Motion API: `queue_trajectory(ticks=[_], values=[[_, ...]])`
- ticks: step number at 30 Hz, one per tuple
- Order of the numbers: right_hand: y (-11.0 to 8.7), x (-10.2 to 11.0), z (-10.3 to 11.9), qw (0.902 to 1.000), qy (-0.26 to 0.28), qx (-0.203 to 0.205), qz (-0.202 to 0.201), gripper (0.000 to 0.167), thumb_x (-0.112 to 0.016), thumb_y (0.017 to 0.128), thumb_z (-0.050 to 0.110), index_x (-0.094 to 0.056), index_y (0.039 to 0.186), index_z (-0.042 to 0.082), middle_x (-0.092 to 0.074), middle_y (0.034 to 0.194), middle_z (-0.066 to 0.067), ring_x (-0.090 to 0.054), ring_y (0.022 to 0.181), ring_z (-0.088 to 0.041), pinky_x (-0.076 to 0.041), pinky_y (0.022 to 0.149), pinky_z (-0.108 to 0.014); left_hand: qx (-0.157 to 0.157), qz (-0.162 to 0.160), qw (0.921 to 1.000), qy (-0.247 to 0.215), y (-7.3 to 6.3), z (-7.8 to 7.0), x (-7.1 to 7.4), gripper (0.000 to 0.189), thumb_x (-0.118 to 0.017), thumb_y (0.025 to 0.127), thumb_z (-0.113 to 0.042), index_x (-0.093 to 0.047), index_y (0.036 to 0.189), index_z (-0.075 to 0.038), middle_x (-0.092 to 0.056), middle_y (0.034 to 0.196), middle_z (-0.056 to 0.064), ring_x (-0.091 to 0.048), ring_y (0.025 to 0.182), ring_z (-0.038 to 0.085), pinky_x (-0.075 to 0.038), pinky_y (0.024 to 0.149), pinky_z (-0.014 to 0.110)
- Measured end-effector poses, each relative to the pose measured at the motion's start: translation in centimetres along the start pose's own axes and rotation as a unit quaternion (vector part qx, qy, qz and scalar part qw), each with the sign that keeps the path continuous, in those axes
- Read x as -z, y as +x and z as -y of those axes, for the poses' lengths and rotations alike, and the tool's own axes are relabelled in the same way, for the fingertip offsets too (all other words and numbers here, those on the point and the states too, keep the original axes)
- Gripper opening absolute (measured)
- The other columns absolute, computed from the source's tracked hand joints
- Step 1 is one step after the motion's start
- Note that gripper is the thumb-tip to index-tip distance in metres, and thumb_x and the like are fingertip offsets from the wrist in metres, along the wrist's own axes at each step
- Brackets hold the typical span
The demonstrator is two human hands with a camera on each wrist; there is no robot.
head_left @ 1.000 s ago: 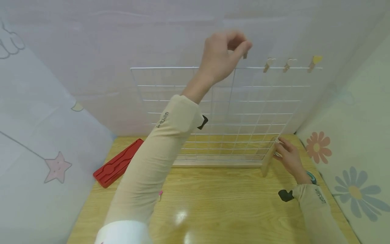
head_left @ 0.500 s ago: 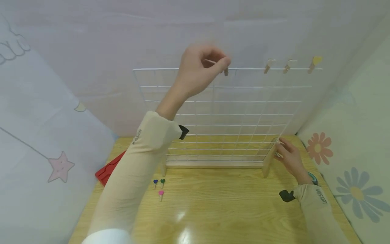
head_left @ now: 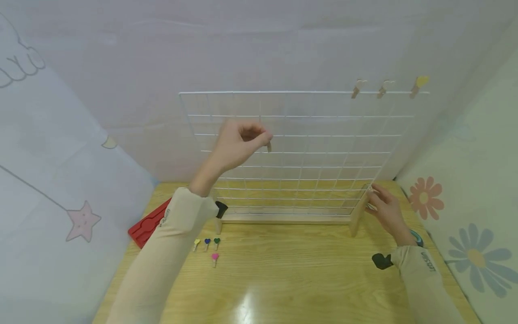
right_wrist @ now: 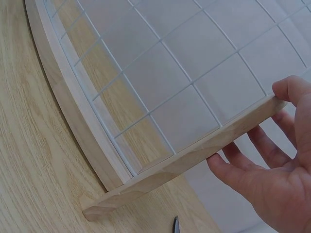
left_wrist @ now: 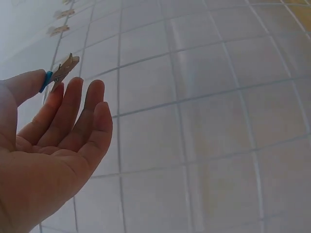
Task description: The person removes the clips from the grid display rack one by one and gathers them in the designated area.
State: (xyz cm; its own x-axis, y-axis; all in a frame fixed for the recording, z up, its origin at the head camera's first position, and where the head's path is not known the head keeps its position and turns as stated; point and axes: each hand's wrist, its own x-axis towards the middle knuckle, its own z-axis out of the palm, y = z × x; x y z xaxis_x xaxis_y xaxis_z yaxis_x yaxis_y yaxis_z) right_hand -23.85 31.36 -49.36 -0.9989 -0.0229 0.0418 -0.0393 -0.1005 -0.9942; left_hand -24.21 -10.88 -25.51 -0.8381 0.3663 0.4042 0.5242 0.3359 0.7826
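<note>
My left hand (head_left: 238,146) pinches a small wooden clothespin (left_wrist: 63,70) between thumb and index finger. A bit of blue shows at its thumb end, and its bare wooden tip points outward. The hand is in front of the white wire grid (head_left: 307,135), below its top wire. My right hand (right_wrist: 272,160) grips the wooden side post (right_wrist: 194,150) of the grid's stand, thumb on one side and fingers on the other. Clipped on the top wire at the right are two pale heart clothespins (head_left: 382,89) and one with a yellow heart (head_left: 421,82).
Several heart clothespins lie on the wooden table (head_left: 291,279): yellow (head_left: 196,243), blue (head_left: 207,243), green (head_left: 216,243) and pink (head_left: 215,258). A red tray (head_left: 147,225) with moulded hollows is at the left, partly behind the left sleeve. Printed cloth walls enclose the table.
My left hand has come down and left from above the top wire, still holding the clothespin. The clothespins on the table have come out from behind the sleeve. My right hand stays put.
</note>
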Motion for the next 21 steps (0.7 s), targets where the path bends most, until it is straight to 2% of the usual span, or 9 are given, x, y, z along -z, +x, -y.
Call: queue_trajectory(ticks=[4, 8, 14, 21], values=[[0.1, -0.2, -0.1, 1.0000, 0.003, 0.002, -0.005, 0.062, -0.055, 0.099, 0.017, -0.025, 0.150, 0.001, -0.059, 0.107, 0.011, -0.063, 0.094, -0.002, -0.054, 0.076, -0.023, 0.033, 0.024, 0.9991, 0.005, -2.0, 2.6, -0.4, 0.018, -0.064, 0.093, -0.024, -0.072, 0.093, -0.008, -0.071, 0.083, 0.002, -0.067, 0.081, 0.014, -0.050, 0.077, 0.032], [0.3, -0.2, -0.1, 1.0000, -0.003, 0.000, -0.008, 0.061, -0.055, 0.099, 0.017, -0.026, 0.150, 0.002, -0.060, 0.106, 0.012, -0.063, 0.093, -0.002, -0.054, 0.076, -0.022, 0.068, 0.039, 0.9970, 0.001, -4.2, 4.7, -0.9, 0.017, -0.064, 0.094, -0.021, -0.072, 0.095, -0.006, -0.071, 0.084, 0.005, -0.067, 0.079, 0.016, -0.051, 0.075, 0.033], [0.3, -0.3, 0.0, 0.9998, -0.019, -0.004, -0.006, 0.066, -0.055, 0.099, 0.018, -0.020, 0.150, -0.003, -0.059, 0.106, 0.014, -0.062, 0.093, -0.002, -0.054, 0.077, -0.023, 0.087, 0.050, 0.9949, -0.007, -6.5, 8.0, -1.3, 0.017, -0.064, 0.094, -0.020, -0.072, 0.096, -0.006, -0.071, 0.082, 0.005, -0.068, 0.080, 0.019, -0.052, 0.075, 0.032], [0.2, -0.5, 0.0, 0.9997, -0.024, 0.002, -0.007, 0.064, -0.055, 0.099, 0.021, -0.024, 0.150, 0.001, -0.058, 0.107, 0.013, -0.062, 0.094, -0.002, -0.054, 0.077, -0.022, 0.101, 0.053, 0.9933, 0.017, -8.6, 10.3, -1.5, 0.018, -0.065, 0.093, -0.021, -0.072, 0.096, -0.004, -0.072, 0.085, 0.004, -0.068, 0.079, 0.015, -0.052, 0.075, 0.031]])
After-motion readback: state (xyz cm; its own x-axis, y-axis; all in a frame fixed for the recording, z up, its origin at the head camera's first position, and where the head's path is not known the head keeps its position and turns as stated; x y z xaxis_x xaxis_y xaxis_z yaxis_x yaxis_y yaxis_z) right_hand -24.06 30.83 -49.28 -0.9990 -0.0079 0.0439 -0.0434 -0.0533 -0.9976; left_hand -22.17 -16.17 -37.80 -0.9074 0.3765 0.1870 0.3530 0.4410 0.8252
